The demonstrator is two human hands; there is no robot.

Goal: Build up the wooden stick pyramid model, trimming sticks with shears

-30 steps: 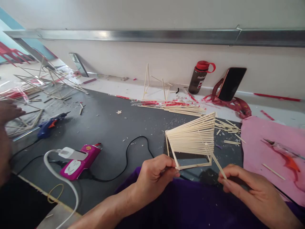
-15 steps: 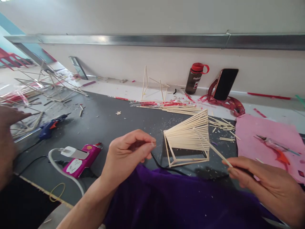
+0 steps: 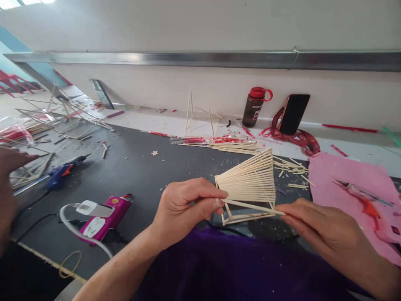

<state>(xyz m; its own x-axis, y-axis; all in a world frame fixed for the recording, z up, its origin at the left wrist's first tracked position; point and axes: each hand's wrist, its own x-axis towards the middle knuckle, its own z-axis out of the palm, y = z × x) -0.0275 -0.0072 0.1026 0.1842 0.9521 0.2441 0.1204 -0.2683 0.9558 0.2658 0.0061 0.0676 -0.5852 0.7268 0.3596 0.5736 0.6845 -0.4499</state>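
A wooden stick (image 3: 250, 205) lies across the front of a small frame of sticks (image 3: 247, 179), whose sloping face is covered by a fan of sticks set side by side. My left hand (image 3: 191, 205) pinches the left end of the stick at the frame's left corner. The other end is between the thumb and fingers of my right hand (image 3: 319, 225), just past the frame's right corner. The frame stands on the dark grey mat (image 3: 138, 167). Its lower bars show below the held stick.
Loose sticks (image 3: 293, 166) and a pink sheet (image 3: 326, 179) with a glue gun (image 3: 360, 196) are at right. Behind stand a bottle (image 3: 254, 109) and a phone (image 3: 294, 113). Leftward are a magenta power strip (image 3: 108, 215), a blue glue gun (image 3: 62, 172) and another person's hand (image 3: 9, 167).
My left hand has moved right to the frame and now pinches the stick's left end. My right hand has moved left, bringing the stick from a slant to nearly level across the frame.
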